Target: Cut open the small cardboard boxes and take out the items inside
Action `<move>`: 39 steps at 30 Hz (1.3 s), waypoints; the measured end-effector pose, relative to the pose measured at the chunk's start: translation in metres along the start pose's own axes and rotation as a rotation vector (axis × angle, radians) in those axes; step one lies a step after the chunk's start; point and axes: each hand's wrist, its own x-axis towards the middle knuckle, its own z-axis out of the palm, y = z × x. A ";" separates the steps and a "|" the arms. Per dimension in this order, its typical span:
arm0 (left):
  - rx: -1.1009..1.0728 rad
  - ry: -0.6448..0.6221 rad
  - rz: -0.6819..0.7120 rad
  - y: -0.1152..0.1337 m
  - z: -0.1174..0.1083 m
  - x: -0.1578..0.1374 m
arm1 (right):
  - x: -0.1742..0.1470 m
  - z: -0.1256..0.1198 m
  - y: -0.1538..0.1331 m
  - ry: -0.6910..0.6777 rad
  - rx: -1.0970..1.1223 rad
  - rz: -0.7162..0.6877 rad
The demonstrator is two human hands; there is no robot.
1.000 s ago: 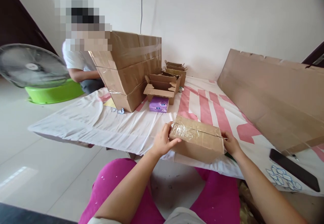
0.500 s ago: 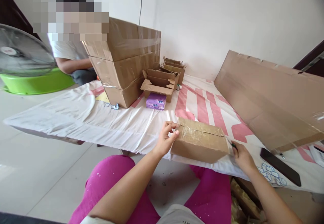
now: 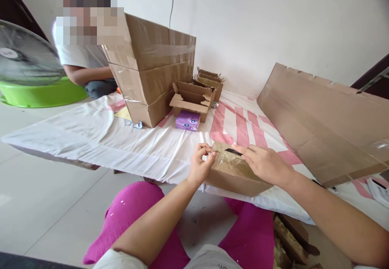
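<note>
A small taped cardboard box (image 3: 235, 180) lies on the cloth-covered table edge right in front of me, above my knees. At its left end, my left hand (image 3: 203, 161) grips the upper corner, with thumb and fingers curled in. My right hand (image 3: 263, 163) is over the box top, fingers closed round a cutter with a flat black blade (image 3: 233, 152); its handle is hidden in the palm. That blade lies along the top near the seam, close to my left fingers. Clear tape looks wrinkled on the top face.
Large taped cartons (image 3: 152, 66) stand stacked at left, a person (image 3: 88, 66) behind them. Open boxes (image 3: 191, 99) and a purple box (image 3: 187, 121) sit mid-table. A big cardboard sheet (image 3: 322, 123) leans at right. A fan (image 3: 27, 58) stands over a green basin (image 3: 42, 95).
My right hand has moved left and up from the box's right end to its top, carrying the cutter. My left hand keeps its hold on the left corner.
</note>
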 end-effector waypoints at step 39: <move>0.031 -0.027 0.051 0.000 0.003 0.000 | 0.004 -0.034 0.008 -0.306 -0.242 -0.093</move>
